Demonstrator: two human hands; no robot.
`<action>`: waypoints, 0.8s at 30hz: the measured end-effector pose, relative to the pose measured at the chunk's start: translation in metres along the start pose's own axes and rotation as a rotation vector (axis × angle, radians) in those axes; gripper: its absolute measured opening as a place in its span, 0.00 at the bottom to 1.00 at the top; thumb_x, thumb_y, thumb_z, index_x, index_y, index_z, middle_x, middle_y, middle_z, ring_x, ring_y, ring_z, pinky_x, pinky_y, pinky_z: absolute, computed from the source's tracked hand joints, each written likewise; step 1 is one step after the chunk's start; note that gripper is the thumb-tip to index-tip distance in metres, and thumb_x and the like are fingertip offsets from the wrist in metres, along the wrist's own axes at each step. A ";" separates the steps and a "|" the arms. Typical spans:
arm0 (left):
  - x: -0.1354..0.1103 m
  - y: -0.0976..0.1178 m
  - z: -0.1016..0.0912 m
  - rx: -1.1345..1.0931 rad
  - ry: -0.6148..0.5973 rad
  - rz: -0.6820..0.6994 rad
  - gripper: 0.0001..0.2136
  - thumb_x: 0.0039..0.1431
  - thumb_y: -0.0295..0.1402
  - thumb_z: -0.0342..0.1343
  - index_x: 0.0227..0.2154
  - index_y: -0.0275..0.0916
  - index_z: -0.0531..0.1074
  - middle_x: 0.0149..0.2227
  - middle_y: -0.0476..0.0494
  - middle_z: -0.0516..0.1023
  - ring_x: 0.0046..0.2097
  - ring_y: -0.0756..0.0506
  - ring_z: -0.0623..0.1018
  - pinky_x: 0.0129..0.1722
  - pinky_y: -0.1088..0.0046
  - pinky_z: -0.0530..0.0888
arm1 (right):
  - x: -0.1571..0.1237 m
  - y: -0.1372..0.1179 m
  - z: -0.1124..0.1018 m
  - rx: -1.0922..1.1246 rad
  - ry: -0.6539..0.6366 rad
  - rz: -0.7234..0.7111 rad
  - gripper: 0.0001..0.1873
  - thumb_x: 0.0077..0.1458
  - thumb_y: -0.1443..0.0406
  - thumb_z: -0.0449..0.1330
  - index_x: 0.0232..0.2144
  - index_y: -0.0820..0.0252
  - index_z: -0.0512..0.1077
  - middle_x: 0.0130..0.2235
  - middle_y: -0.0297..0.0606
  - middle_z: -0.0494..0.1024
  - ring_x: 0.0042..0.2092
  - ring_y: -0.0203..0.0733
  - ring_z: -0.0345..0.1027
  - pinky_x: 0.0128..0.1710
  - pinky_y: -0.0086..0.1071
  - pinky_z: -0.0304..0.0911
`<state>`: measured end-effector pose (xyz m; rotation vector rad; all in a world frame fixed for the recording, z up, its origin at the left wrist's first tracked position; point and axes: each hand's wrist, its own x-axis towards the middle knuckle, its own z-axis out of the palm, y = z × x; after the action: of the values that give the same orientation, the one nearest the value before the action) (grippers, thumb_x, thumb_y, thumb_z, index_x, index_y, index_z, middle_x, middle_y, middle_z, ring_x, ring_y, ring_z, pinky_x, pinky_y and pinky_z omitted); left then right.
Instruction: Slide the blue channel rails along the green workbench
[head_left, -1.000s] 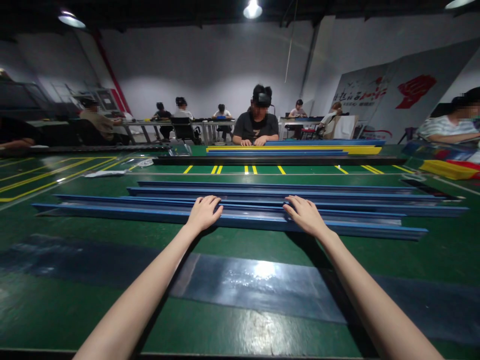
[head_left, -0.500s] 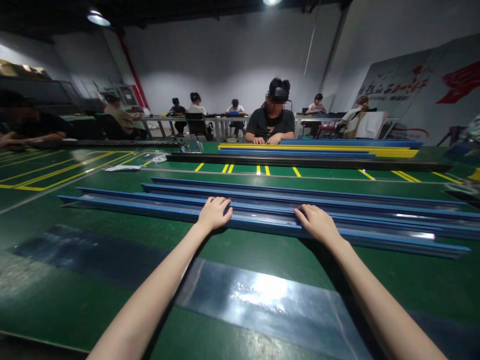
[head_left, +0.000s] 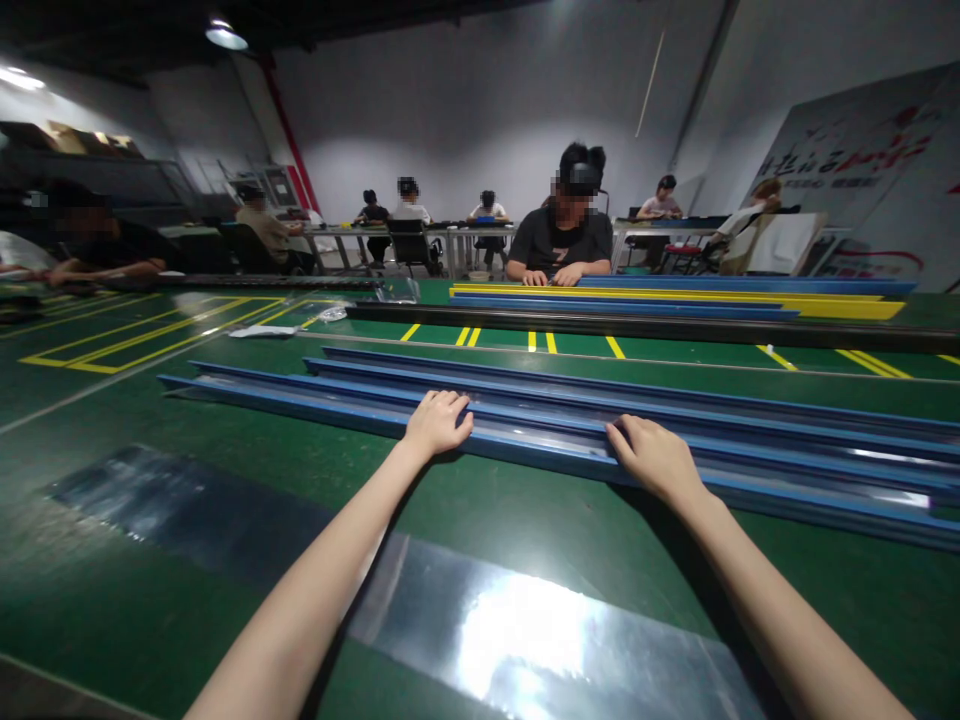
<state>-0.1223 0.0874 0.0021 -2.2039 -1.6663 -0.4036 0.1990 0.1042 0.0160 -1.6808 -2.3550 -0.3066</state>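
A long blue U-shaped channel (head_left: 536, 455) lies across the table nearest to me, its hollow side up. My left hand (head_left: 437, 422) grips its near edge left of the middle, the fingers curled over into the trough. Farther right, my right hand (head_left: 656, 455) holds the same channel, with its thumb and fingers bent over the near wall. Directly behind lies a second blue channel (head_left: 510, 385), roughly parallel to the first. Parts of both hands' fingertips are hidden inside the trough.
Clear plastic film (head_left: 420, 590) lies flat on the green table (head_left: 225, 480) under my forearms. Beyond are a black rail (head_left: 637, 325), yellow and blue strips (head_left: 847, 305), and a small plastic bag (head_left: 334, 313). Across the table sits a person (head_left: 562, 240); several others work behind.
The view has swung slightly left, so most things appear farther right. Both hands stay on the near blue channel, with little visible change in their hold.
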 end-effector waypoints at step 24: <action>0.044 -0.020 0.025 0.106 -0.056 -0.069 0.15 0.59 0.37 0.41 0.40 0.38 0.70 0.38 0.42 0.74 0.41 0.43 0.71 0.42 0.66 0.65 | 0.053 0.009 0.021 0.024 0.022 0.024 0.17 0.57 0.58 0.43 0.32 0.58 0.69 0.35 0.38 0.77 0.36 0.40 0.70 0.28 0.29 0.52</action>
<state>-0.1291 0.1411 0.0006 -2.1044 -1.7551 -0.2669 0.1894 0.1612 0.0126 -1.6848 -2.3122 -0.2896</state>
